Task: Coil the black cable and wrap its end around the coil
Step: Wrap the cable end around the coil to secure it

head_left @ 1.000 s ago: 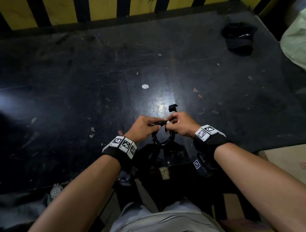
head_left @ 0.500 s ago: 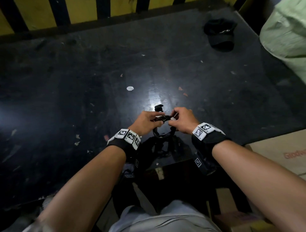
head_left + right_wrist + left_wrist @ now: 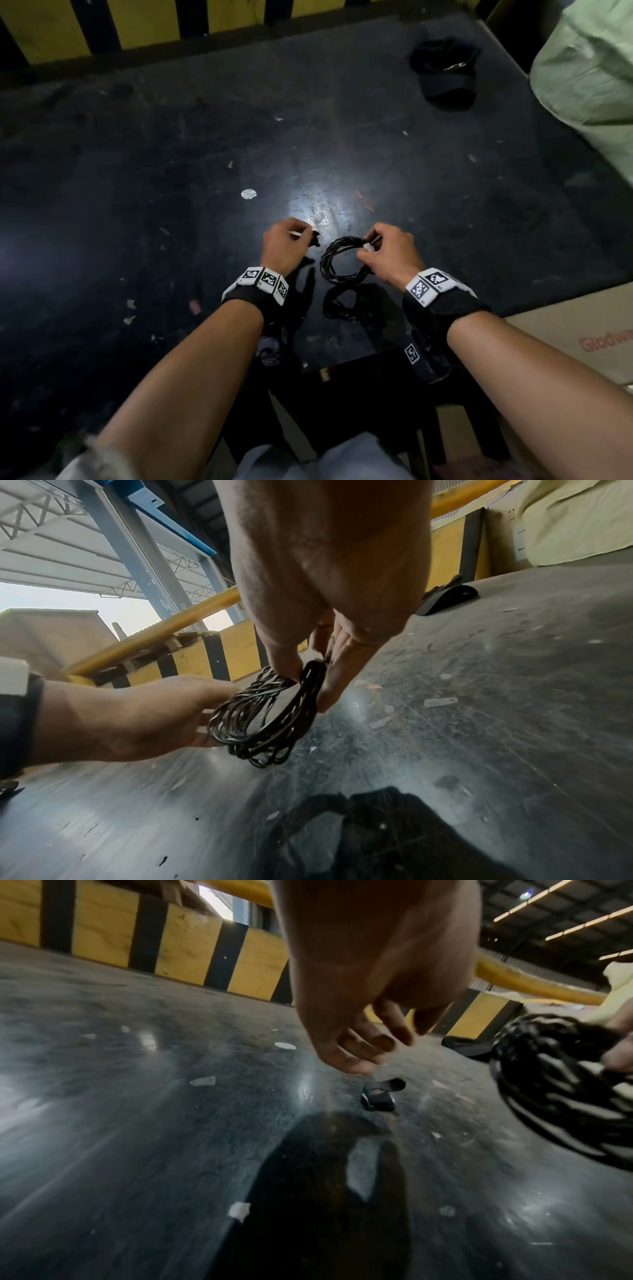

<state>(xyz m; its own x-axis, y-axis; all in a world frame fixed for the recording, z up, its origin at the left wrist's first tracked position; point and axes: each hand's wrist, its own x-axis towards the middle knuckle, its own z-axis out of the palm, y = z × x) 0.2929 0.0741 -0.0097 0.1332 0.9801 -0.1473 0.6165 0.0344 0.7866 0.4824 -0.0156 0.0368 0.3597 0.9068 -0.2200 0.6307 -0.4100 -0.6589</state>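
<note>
The black cable [image 3: 327, 263] is wound into a small ring of several loops, held just above the dark floor. My right hand [image 3: 370, 245] pinches the ring's right side between thumb and fingers; the right wrist view shows the same grip [image 3: 315, 674] on the cable [image 3: 294, 712]. My left hand [image 3: 301, 233] hovers left of the ring with its fingers loosely curled and holds nothing; the left wrist view shows it [image 3: 369, 1053] apart from the cable [image 3: 548, 1074]. A small black strap piece [image 3: 378, 1096] lies on the floor under those fingers.
A black cap [image 3: 445, 75] lies on the floor at the far right. A pale green sack [image 3: 589, 78] and a cardboard box [image 3: 582, 335] close off the right side. A yellow and black barrier [image 3: 154, 27] runs along the back. A dark stool [image 3: 359, 383] stands between my arms.
Both hands were together on the coil. My left hand has let go and moved left, and the small black piece that stuck up above the hands now lies below it.
</note>
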